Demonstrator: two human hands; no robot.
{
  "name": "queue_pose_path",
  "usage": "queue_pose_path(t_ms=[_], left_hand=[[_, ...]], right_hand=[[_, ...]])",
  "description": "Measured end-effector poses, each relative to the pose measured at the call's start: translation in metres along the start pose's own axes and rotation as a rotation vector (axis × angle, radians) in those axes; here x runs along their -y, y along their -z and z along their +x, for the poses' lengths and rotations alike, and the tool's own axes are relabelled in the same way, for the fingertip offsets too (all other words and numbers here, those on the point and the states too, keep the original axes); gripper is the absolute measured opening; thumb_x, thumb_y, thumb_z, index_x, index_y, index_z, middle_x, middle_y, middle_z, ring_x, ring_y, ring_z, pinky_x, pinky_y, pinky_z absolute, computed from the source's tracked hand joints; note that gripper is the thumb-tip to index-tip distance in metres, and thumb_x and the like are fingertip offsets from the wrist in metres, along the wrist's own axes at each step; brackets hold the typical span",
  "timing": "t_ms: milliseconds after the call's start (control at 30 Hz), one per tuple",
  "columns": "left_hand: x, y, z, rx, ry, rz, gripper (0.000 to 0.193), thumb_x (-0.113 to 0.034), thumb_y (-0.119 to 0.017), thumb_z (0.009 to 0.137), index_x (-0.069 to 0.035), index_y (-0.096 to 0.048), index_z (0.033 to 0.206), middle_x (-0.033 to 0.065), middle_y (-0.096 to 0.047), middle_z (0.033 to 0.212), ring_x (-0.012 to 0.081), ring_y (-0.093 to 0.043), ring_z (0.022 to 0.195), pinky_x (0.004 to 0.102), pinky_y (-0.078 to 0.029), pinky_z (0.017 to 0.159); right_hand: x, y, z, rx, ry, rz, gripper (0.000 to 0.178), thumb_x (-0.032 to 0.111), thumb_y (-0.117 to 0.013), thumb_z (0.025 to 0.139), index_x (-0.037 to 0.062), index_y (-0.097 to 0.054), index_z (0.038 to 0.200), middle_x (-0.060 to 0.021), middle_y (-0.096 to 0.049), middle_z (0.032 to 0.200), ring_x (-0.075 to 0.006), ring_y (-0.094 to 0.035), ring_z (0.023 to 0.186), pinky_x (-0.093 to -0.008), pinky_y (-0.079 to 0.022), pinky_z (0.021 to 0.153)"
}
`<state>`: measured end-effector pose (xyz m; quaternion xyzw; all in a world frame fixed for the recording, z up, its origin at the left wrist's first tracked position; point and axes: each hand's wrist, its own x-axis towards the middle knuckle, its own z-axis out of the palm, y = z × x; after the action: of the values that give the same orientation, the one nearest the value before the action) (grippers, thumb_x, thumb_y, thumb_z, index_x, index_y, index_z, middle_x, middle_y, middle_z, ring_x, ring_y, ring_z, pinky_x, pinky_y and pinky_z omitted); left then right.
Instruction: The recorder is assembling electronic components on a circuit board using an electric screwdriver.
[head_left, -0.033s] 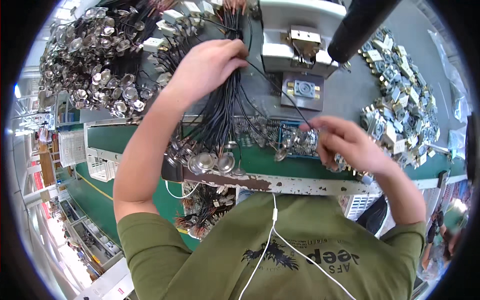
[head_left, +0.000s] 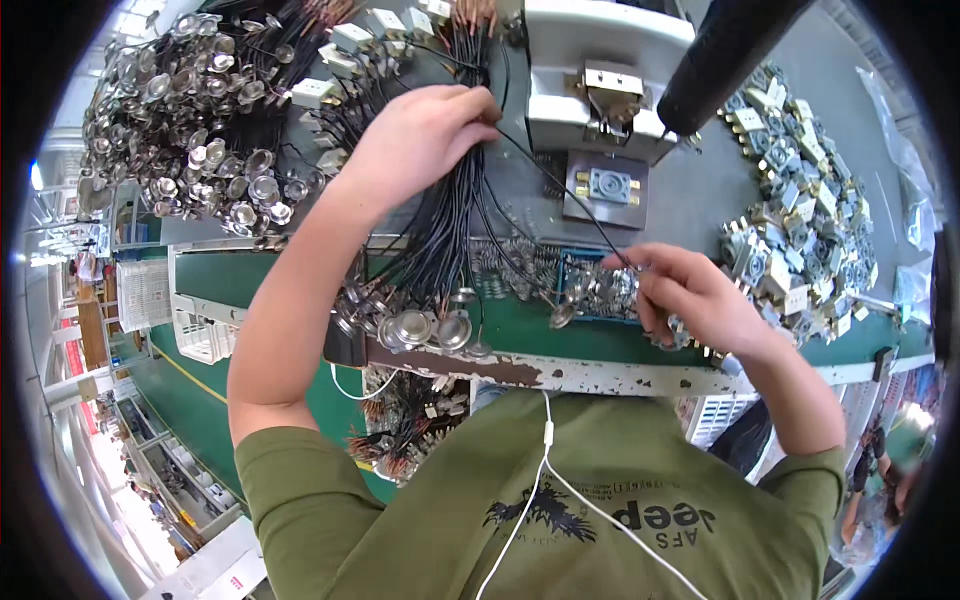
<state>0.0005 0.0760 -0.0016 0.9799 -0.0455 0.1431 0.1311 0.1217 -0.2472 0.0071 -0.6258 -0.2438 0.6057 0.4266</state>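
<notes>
My left hand [head_left: 435, 135] is closed at the upper part of a bundle of black wires [head_left: 455, 215] and pinches one black wire [head_left: 560, 185]. That wire runs slanting down to the right, to my right hand [head_left: 690, 300]. There, thumb and forefinger are closed on its other stretch, and the fingers hide its end. Round metal caps [head_left: 412, 328] hang from the bundle's near end at the table's edge. Below the stretched wire, a blue tray [head_left: 600, 320] of small metal parts lies partly behind my right hand, with loose springs [head_left: 515, 265] to its left.
A white bench machine [head_left: 560, 105] stands at the back; a grey switch-like part [head_left: 610, 186] sits on its metal block. A dark tube [head_left: 725, 65] slants down beside it. Capped wires [head_left: 190, 140] are heaped at left, grey and white parts [head_left: 800, 200] at right.
My right hand has come slightly nearer to me, still pinching the wire. My left hand stays at the bundle.
</notes>
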Motion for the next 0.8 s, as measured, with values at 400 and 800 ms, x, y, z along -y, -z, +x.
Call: queue_pose_path(t_ms=[400, 800], left_hand=[[-0.061, 0.018, 0.029, -0.028, -0.124, -0.211, 0.016, -0.007, -0.073, 0.089, -0.003, -0.073, 0.105, 0.0110, -0.069, 0.095, 0.0273, -0.069, 0.086, 0.0358, -0.055, 0.077], [-0.069, -0.031, 0.038, 0.118, -0.154, -0.203, 0.012, -0.018, -0.070, 0.090, -0.007, -0.065, 0.094, 0.0075, -0.069, 0.089, 0.0295, -0.069, 0.086, 0.0424, -0.055, 0.075]], right_hand=[[0.005, 0.018, 0.012, -0.491, 0.477, -1.126, 0.015, 0.014, -0.073, 0.092, 0.0079, -0.079, 0.104, -0.0135, -0.071, 0.077, -0.0308, -0.067, 0.063, -0.0402, -0.051, 0.057], [-0.035, -0.006, -0.002, -0.446, 0.681, -0.894, 0.036, 0.000, -0.077, 0.084, 0.0049, -0.067, 0.118, -0.0109, -0.068, 0.098, -0.0296, -0.068, 0.083, -0.0393, -0.056, 0.070]])
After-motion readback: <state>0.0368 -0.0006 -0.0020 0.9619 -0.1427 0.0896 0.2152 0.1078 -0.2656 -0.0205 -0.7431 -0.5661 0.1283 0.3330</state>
